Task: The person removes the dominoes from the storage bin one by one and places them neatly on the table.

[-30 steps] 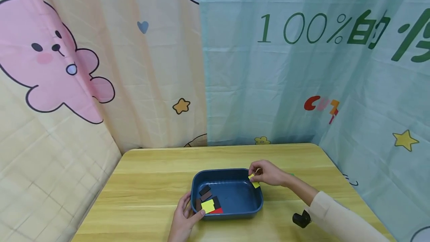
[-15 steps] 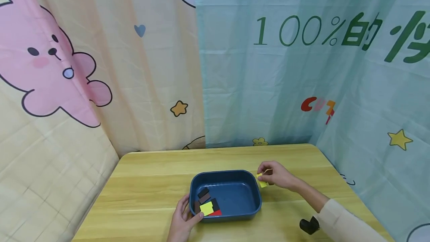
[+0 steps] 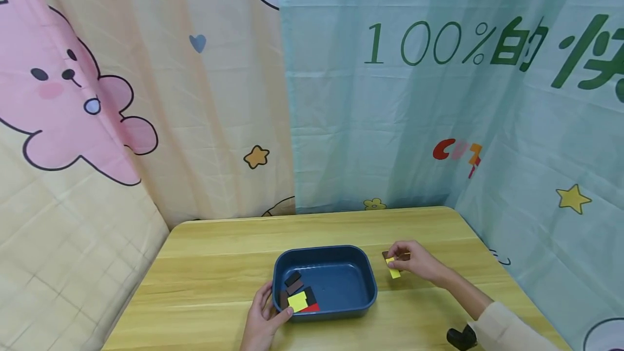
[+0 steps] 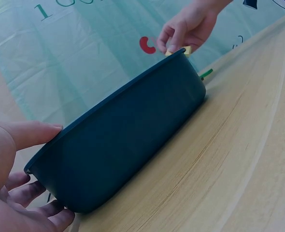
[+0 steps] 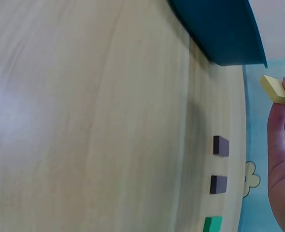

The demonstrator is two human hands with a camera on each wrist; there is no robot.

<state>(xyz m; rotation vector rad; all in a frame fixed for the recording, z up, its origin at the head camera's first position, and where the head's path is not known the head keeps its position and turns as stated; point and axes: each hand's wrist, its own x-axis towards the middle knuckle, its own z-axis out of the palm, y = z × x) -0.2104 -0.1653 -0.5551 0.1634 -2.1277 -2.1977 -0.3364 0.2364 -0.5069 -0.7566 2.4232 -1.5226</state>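
Note:
My left hand [image 3: 263, 316] grips the left front corner of a dark blue plastic bin [image 3: 341, 286]. In the left wrist view its thumb lies over the rim while the other fingers are against the outer side. To the right of the bin, my right hand [image 3: 414, 260] pinches a flat yellow block [image 3: 393, 270] between thumb and fingers. A dark brown block [image 3: 385, 255] shows right beside these fingertips. In the bin's left front corner lie another yellow block [image 3: 298, 301], a red block [image 3: 312, 307], and several black and brown blocks [image 3: 293, 279].
The right wrist view shows two brown blocks [image 5: 220, 146] and a green block [image 5: 213, 224] in a row on the wooden table [image 3: 219, 264]. Patterned curtains [image 3: 365, 123] hang behind and beside the table. A black object [image 3: 461, 337] is at the right sleeve.
My right hand has moved right, from the bin's right rim to the table beyond it, with the yellow block still pinched. The left hand stays at the bin's corner.

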